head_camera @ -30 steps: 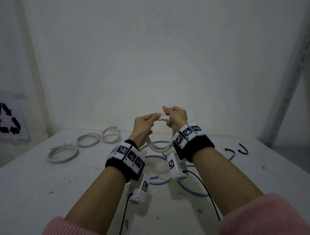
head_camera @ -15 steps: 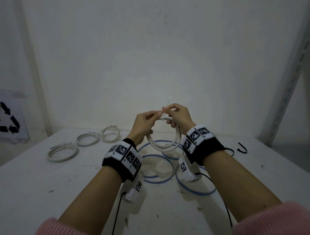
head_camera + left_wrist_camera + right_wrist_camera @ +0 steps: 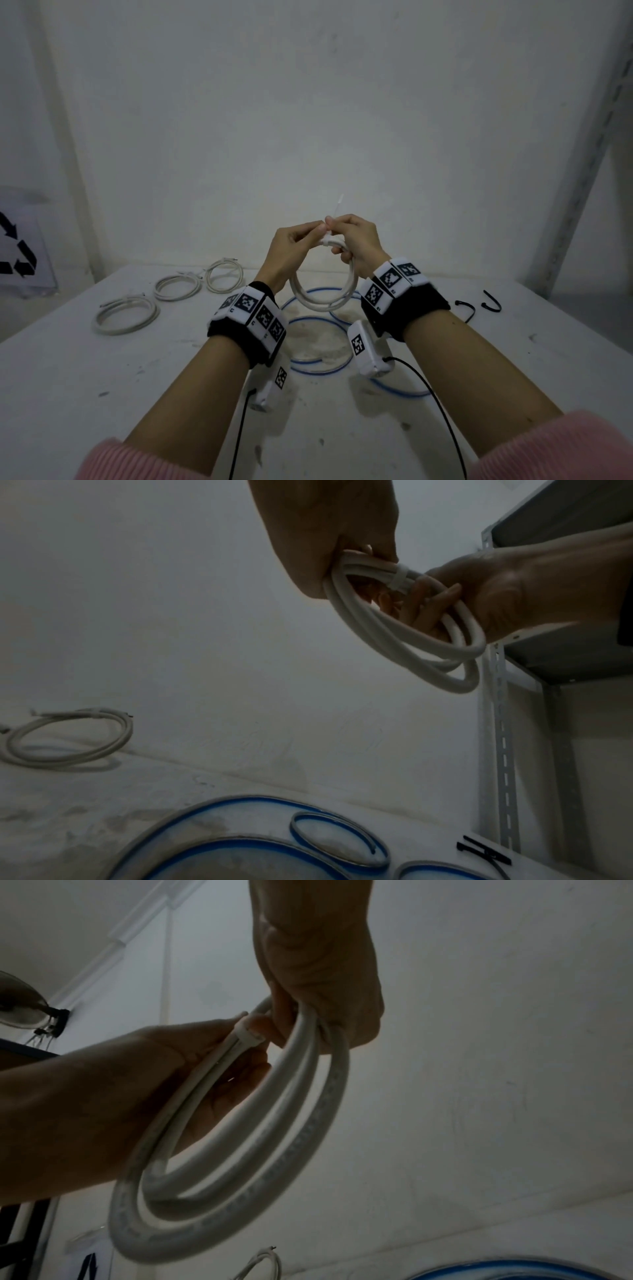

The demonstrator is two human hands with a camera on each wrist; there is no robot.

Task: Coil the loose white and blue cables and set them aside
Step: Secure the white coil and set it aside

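Observation:
A coiled white cable [image 3: 322,296] hangs in the air above the table, held by both hands. My left hand [image 3: 294,245] grips the top of the coil [image 3: 411,647] from the left. A white zip tie [image 3: 327,239] wraps the strands there, and its tail [image 3: 338,205] points up. My right hand [image 3: 356,236] pinches that tail, with its lower fingers hooked through the coil [image 3: 240,1191]. The tie's band [image 3: 248,1034] sits snug round the strands. The blue cable [image 3: 318,368] lies in loose loops on the table under my hands.
Three tied white coils [image 3: 126,315] [image 3: 176,287] [image 3: 224,275] lie at the table's back left. Two black zip ties [image 3: 466,308] [image 3: 493,303] lie at the back right. A metal shelf upright [image 3: 496,750] stands by the right wall.
The tie's tail has come up out of my fingers and now stands above them. Both hands rose a little, and the right wrist swung right, which uncovered the hanging coil.

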